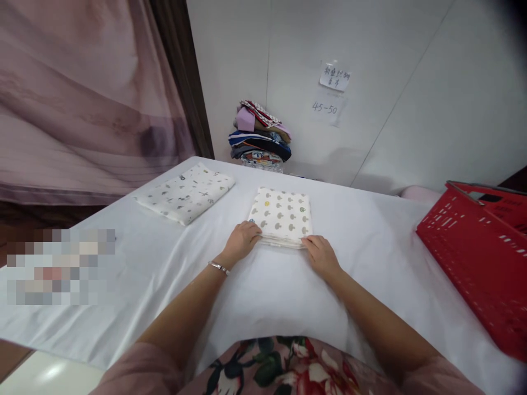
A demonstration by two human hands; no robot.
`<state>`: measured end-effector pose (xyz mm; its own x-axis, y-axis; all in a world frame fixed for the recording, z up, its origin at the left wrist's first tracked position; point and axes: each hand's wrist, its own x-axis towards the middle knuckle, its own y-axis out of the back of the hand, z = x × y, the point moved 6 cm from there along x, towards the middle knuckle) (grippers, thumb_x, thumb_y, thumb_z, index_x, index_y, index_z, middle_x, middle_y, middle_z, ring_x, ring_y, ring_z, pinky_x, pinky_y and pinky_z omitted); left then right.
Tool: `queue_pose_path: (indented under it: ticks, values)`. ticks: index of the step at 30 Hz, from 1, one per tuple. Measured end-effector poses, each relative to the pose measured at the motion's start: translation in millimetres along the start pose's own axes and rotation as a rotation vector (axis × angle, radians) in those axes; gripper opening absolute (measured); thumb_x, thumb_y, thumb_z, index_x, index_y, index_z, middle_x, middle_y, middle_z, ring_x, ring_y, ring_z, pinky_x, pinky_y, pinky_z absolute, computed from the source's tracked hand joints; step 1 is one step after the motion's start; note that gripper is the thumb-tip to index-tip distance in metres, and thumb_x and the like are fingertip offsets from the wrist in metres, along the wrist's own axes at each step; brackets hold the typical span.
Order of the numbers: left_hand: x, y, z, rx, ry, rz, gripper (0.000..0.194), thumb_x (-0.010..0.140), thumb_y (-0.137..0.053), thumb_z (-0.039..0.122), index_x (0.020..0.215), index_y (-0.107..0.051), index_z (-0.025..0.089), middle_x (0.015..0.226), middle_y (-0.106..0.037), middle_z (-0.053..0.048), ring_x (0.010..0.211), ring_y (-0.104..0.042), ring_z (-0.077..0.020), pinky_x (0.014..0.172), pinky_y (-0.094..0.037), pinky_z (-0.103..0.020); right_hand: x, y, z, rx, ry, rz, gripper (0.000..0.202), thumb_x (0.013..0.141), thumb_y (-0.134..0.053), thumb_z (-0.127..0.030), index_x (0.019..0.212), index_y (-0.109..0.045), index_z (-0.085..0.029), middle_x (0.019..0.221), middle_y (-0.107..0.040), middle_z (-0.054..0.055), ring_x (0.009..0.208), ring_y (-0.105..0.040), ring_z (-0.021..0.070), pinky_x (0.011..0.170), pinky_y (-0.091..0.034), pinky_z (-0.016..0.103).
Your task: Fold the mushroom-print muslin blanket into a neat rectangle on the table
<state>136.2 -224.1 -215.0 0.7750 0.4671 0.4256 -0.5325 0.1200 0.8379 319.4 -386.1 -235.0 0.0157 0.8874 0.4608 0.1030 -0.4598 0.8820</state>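
Note:
A white cloth [282, 214] with a grey mushroom-like print lies folded into a thick square in front of me. My left hand [242, 240] pinches its near left corner, fingers closed on the edge. At the near right corner, my right hand [321, 255] grips the same edge between thumb and fingers. The folded layers show along the side facing me. Farther left lies a second folded white cloth [187, 192] with small dark and green prints, apart from both hands.
A white-covered table [164, 274] bears everything. On the right stands a red plastic basket [473, 263] with a metal handle. Behind the table rises a pile of folded fabrics [261, 134] by the wall. A pink curtain [90, 99] hangs at left; a blurred patch [57, 269] covers the table's left part.

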Motion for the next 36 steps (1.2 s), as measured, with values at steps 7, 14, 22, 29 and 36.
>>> queue_pose_path:
  ticks: [7, 14, 22, 29, 36]
  values:
    - [-9, 2.7, -9, -0.069, 0.017, 0.090, 0.016, 0.086, -0.050, 0.025, 0.093, -0.064, 0.020, 0.098, -0.061, -0.006, 0.095, -0.052, -0.0195, 0.084, -0.045, -0.035, 0, 3, -2, 0.006, -0.019, -0.030, 0.045, 0.077, -0.040, -0.002, 0.116, -0.056, -0.017, 0.106, -0.057, 0.009, 0.095, -0.047, 0.0216, 0.080, -0.040, 0.035]
    - [-11, 3.9, -7, -0.054, 0.016, 0.100, 0.023, 0.089, -0.042, 0.024, 0.096, -0.065, 0.020, 0.096, -0.061, -0.007, 0.093, -0.052, -0.0194, 0.082, -0.048, -0.036, 13, 19, -20, 0.017, -0.048, 0.007, 0.034, 0.083, -0.042, -0.010, 0.112, -0.056, -0.019, 0.106, -0.056, 0.008, 0.098, -0.047, 0.0222, 0.087, -0.036, 0.038]
    - [-10, 3.5, -5, 0.002, 0.027, 0.110, 0.023, 0.090, -0.042, 0.021, 0.094, -0.065, 0.019, 0.094, -0.062, -0.006, 0.090, -0.051, -0.0190, 0.079, -0.046, -0.034, 52, 8, -60, 0.092, 0.063, -0.005, 0.026, 0.090, -0.040, -0.017, 0.106, -0.060, -0.020, 0.101, -0.059, 0.008, 0.092, -0.048, 0.0214, 0.083, -0.036, 0.037]
    - [-11, 1.8, -3, 0.105, 0.025, 0.017, 0.026, 0.086, -0.042, 0.011, 0.097, -0.064, 0.021, 0.098, -0.061, -0.006, 0.095, -0.051, -0.0198, 0.079, -0.043, -0.033, 71, -23, -68, 0.144, 0.055, -0.055, 0.023, 0.088, -0.044, -0.015, 0.100, -0.063, -0.019, 0.094, -0.060, 0.006, 0.089, -0.049, 0.0202, 0.080, -0.036, 0.034]
    - [-4, 1.2, -2, 0.191, 0.071, -0.048, 0.023, 0.083, -0.044, 0.008, 0.086, -0.063, 0.020, 0.093, -0.060, -0.006, 0.093, -0.051, -0.0211, 0.075, -0.041, -0.034, 70, -35, -57, 0.199, 0.006, -0.017, 0.023, 0.087, -0.046, -0.015, 0.099, -0.064, -0.020, 0.096, -0.061, 0.006, 0.089, -0.051, 0.0205, 0.078, -0.038, 0.034]
